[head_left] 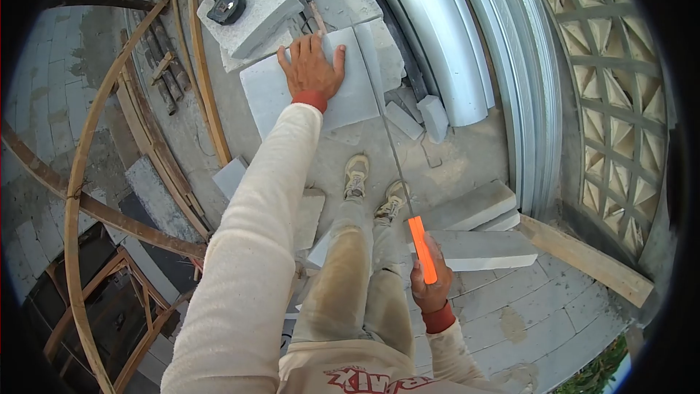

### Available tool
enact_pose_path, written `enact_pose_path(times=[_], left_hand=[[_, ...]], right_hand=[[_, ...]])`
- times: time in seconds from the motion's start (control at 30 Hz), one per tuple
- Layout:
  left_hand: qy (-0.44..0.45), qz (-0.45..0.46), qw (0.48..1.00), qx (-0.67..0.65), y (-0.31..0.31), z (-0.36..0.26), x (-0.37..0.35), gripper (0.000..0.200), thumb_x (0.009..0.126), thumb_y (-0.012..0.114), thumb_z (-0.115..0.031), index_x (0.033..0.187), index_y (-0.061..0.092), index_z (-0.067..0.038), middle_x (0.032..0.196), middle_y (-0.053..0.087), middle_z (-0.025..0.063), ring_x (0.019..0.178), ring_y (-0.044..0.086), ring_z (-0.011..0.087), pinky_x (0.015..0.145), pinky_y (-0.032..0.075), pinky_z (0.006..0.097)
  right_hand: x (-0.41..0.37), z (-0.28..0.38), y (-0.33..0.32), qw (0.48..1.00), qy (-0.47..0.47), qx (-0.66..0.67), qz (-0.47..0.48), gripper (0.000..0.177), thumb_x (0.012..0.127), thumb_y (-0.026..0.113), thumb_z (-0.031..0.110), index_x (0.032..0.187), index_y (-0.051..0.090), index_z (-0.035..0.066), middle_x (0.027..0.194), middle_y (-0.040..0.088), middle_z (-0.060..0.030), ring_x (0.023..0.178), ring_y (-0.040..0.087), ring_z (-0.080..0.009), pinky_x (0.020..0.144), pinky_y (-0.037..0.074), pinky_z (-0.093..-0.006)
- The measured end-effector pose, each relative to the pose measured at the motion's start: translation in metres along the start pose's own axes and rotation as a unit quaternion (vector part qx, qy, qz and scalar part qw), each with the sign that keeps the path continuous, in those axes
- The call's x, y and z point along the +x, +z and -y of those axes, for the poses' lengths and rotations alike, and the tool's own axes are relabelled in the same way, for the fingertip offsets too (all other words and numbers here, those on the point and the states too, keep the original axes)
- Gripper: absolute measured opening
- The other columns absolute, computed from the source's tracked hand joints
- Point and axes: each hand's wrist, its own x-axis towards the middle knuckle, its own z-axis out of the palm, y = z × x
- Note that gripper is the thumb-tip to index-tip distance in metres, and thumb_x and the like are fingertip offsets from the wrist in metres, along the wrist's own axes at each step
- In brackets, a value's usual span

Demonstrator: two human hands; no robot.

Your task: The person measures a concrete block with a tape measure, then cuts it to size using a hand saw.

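Observation:
My left hand [313,67] lies flat with its fingers spread on a pale, light grey block [255,91]. In my right hand [432,277] is the orange handle of a handsaw [421,244], gripped low near my right leg. The saw's thin blade runs forward and up to the block, along a cut line near its right side; a narrow strip [368,55] lies right of the blade. Just beyond my left fingers is a hammer [312,6], partly hidden by the block. A black tape measure [227,6] rests on a rough block [255,18] behind.
Long curved metal sheets [430,22] stand on the right, beside a patterned concrete lattice wall [620,95]. Cut block pieces [481,250] lie by my right hand, near a wooden beam [587,259]. Wooden poles [200,66] and a curved timber frame [73,190] are on the left.

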Motion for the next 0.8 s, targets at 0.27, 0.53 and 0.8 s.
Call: enact_pose_path(times=[0.27,0.53,0.8], left_hand=[[0.003,-0.003,1.0,-0.01,-0.001,0.0,0.007,0.063,0.1,0.055,-0.053,0.143,0.059,-0.007,0.139,0.06,0.0091,0.139,0.045,0.0263,0.124,0.014,0.0574],[-0.016,0.001,0.999,0.032,0.004,-0.012,0.006,0.059,0.102,0.053,-0.052,0.14,0.06,-0.007,0.136,0.061,0.0088,0.137,0.047,0.0253,0.124,0.015,0.0582],[-0.011,-0.016,1.0,0.011,0.0,-0.012,0.0,0.058,0.102,0.053,-0.052,0.139,0.062,-0.008,0.135,0.062,0.0102,0.136,0.049,0.027,0.123,0.018,0.0565]], right_hand=[[0.106,-0.011,0.075,0.996,0.048,0.068,-0.027,0.048,0.1,0.062,0.022,0.142,0.058,-0.002,0.127,0.071,-0.0221,0.089,0.076,-0.0309,0.077,0.06,-0.0361],[0.104,-0.052,0.088,0.994,-0.017,0.082,-0.068,0.05,0.099,0.064,0.02,0.144,0.058,-0.001,0.127,0.072,-0.0217,0.09,0.077,-0.0302,0.077,0.061,-0.0361],[0.042,-0.019,0.014,0.999,0.022,0.046,0.012,0.049,0.099,0.064,0.019,0.142,0.058,-0.004,0.129,0.07,-0.0254,0.093,0.077,-0.0341,0.077,0.061,-0.0381]])
